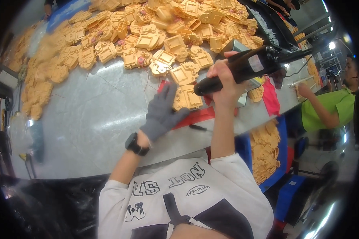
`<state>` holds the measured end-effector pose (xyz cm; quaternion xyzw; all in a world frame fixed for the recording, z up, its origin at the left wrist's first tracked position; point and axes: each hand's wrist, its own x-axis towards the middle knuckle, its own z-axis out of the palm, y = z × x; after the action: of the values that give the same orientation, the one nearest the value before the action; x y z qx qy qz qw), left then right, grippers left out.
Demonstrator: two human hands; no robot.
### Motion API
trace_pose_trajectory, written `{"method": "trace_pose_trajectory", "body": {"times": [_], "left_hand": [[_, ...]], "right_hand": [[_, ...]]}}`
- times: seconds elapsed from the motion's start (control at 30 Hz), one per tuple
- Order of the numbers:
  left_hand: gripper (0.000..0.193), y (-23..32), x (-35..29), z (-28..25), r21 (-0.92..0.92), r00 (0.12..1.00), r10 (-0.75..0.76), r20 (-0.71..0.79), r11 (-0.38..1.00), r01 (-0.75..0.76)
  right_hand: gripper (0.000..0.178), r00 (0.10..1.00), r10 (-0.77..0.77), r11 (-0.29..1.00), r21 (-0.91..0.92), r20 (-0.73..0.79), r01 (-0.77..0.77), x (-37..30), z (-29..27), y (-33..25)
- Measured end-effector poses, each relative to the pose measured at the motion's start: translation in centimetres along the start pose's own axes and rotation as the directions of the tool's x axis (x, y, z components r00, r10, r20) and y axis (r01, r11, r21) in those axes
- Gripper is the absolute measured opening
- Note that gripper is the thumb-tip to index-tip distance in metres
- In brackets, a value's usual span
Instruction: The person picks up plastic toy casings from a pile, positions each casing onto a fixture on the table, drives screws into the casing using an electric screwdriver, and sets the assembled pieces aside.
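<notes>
Just right of centre in the frame, the right hand (226, 81) was closed around a black cylindrical tool (237, 71), whose rounded lower end overlapped, in this view, a yellow plastic part (186, 99) at the frame's centre. The grey-gloved left hand (163, 110) lay open, fingers and thumb spread by the part's left and lower edges, near a red strip (197, 116) on the worktop (95, 115).

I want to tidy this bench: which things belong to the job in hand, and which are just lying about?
Seemingly in the job:
- black handheld tool, in the right hand
- yellow plastic part, at the gloved left hand

Apparently lying about:
- pink cloth-like piece
- small dark slim item
</notes>
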<state>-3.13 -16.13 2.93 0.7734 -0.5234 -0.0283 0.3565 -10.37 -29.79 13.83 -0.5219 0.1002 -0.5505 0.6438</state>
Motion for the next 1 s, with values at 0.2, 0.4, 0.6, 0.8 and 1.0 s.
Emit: {"method": "trace_pose_trajectory", "body": {"times": [0.2, 0.4, 0.6, 0.8, 1.0], "left_hand": [[0.066, -0.4, -3.7, -1.9, -0.483, 0.918, -0.312, -0.243, 0.86, 0.164], [0.064, -1.4, -3.3, -4.2, -0.473, 0.864, -0.324, -0.386, 0.873, 0.116], [0.057, -0.2, 1.2, -7.8, -0.601, 0.908, -0.251, -0.335, 0.799, -0.001], [0.051, 3.6, 10.0, -12.4, -0.268, 0.902, 0.228, -0.366, 0.903, -0.337], [0.045, 3.8, 8.2, -10.5, -0.295, 0.92, 0.226, -0.321, 0.899, -0.324]], "right_hand": [[0.031, 0.993, 0.046, 0.996, -0.086, 0.108, -0.036, 0.3, 1.0, 2.1], [0.029, 0.984, 0.065, 0.987, -0.152, 0.164, -0.04, 0.3, 1.4, 3.2], [0.028, 0.959, 0.128, 0.966, -0.253, 0.254, -0.062, -0.1, 2.5, 3.1], [0.019, 0.946, 0.007, 0.974, -0.215, 0.325, 0.066, 0.3, 2.7, 3.6], [0.015, 0.942, -0.067, 0.988, -0.113, 0.328, 0.109, 0.6, 2.2, 4.2]]}}
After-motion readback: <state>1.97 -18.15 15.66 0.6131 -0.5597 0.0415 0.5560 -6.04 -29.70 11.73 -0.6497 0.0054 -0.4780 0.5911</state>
